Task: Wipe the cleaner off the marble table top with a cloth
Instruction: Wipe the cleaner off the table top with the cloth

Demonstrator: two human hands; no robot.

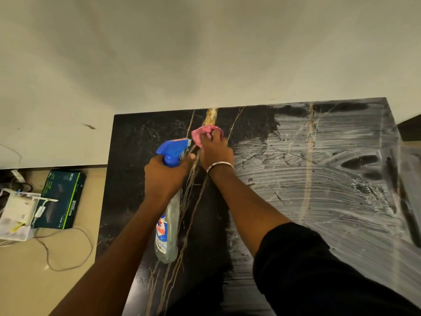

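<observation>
On the black gold-veined marble table top (141, 179), right hand (216, 151) bunches crumpled pink cloth (201, 133) to wipe white smeared cleaner film (319, 179); left hand (166, 176) fist-grips clear blue-trigger spray bottle (167, 224), kept ready.

The smeared marble top (319, 179) at right of the frame lies bare and open, while the spray bottle (167, 224) and both forearms crowd the lower centre.

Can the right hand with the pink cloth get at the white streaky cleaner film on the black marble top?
Probably yes: the right hand grips the pink cloth beside the white streaky cleaner film on the black marble top, and nothing lies between.
</observation>
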